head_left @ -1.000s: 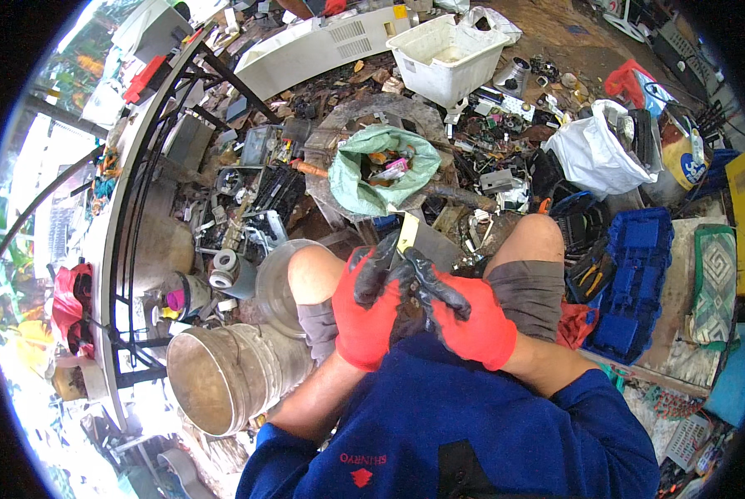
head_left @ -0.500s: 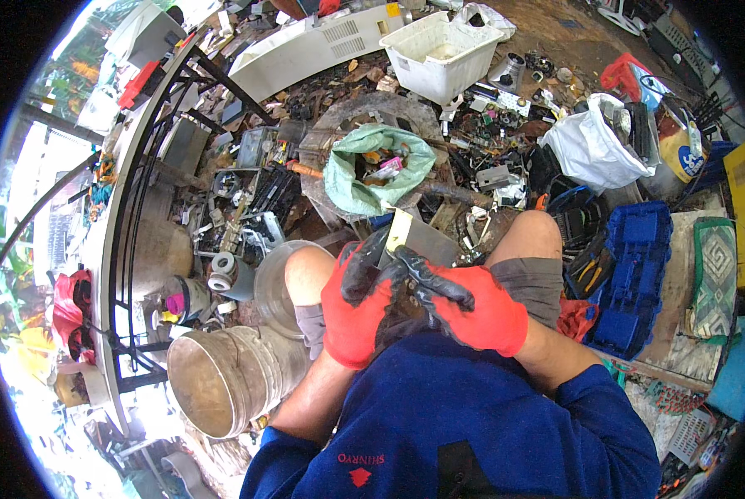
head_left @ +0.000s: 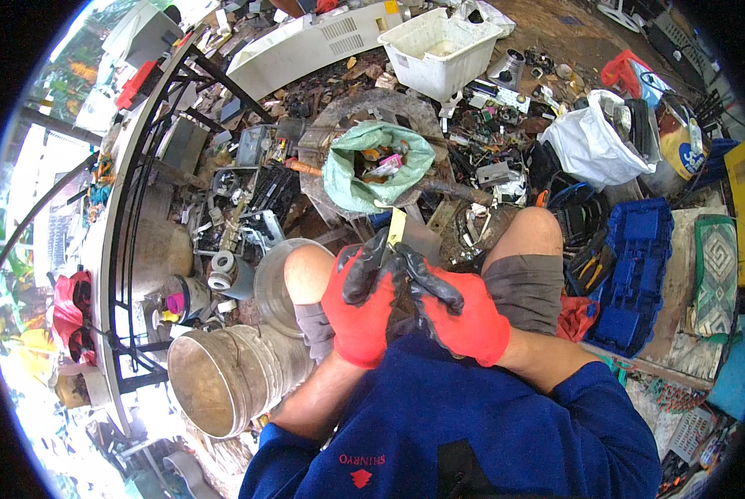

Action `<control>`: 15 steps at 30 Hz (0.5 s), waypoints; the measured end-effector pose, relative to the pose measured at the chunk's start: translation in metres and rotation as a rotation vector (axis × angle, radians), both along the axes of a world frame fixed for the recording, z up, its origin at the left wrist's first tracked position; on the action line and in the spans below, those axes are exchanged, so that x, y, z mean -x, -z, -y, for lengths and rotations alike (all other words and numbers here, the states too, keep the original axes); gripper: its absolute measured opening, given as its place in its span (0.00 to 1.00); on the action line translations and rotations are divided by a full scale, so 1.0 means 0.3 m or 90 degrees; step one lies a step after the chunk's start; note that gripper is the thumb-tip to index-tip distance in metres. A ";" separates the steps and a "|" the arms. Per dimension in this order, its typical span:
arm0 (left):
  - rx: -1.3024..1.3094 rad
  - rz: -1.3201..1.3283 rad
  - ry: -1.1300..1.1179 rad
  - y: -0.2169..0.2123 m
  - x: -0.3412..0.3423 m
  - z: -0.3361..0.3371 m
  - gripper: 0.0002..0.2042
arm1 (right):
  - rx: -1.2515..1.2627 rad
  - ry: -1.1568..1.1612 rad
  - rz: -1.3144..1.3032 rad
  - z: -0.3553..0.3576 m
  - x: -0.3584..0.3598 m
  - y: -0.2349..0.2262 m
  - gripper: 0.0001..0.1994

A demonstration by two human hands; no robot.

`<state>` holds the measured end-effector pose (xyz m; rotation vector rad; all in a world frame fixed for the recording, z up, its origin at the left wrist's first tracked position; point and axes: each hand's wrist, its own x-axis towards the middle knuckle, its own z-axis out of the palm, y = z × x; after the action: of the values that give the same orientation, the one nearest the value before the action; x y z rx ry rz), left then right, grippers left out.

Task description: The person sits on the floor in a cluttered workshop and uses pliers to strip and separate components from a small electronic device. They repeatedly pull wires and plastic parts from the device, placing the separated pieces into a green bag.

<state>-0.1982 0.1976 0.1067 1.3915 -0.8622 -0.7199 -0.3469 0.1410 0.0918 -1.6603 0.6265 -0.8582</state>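
My left hand (head_left: 361,309) and my right hand (head_left: 466,316) meet above my lap, in red gloves with black fingers. A thin, flat, pale yellow strip (head_left: 397,226) stands up between the fingertips, and both hands are closed on its lower end. The gloves hide that end, so its exact kind cannot be told. Just beyond the strip, an open green sack (head_left: 336,176) holds mixed small scraps, among them a pink piece (head_left: 387,165). The sack rests on a worn round wooden board (head_left: 313,141).
A white tub (head_left: 426,71) stands at the far side amid strewn scrap. To the right are a white bag (head_left: 584,150), a blue tool case (head_left: 634,279) and pliers (head_left: 590,270). A dirty bucket (head_left: 256,382) lies at my left, beside a metal-framed table (head_left: 127,249).
My right hand has shifted slightly left and its wrist has turned, bringing it closer to my left hand. The yellow strip has tilted a little and remains in the fingers.
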 end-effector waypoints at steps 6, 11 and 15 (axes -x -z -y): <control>0.016 -0.027 -0.028 0.036 -0.002 0.004 0.17 | -0.028 0.025 0.026 -0.010 -0.019 -0.003 0.14; 0.002 0.038 -0.023 0.009 -0.014 0.021 0.19 | -0.076 0.029 0.022 0.006 -0.015 0.009 0.19; -0.011 0.046 0.034 -0.010 -0.034 0.017 0.19 | -0.139 0.108 0.080 0.046 0.001 0.013 0.22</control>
<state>-0.1879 0.1925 0.1098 1.4216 -0.9546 -0.7235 -0.3472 0.1272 0.0879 -1.3596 0.7534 -0.9721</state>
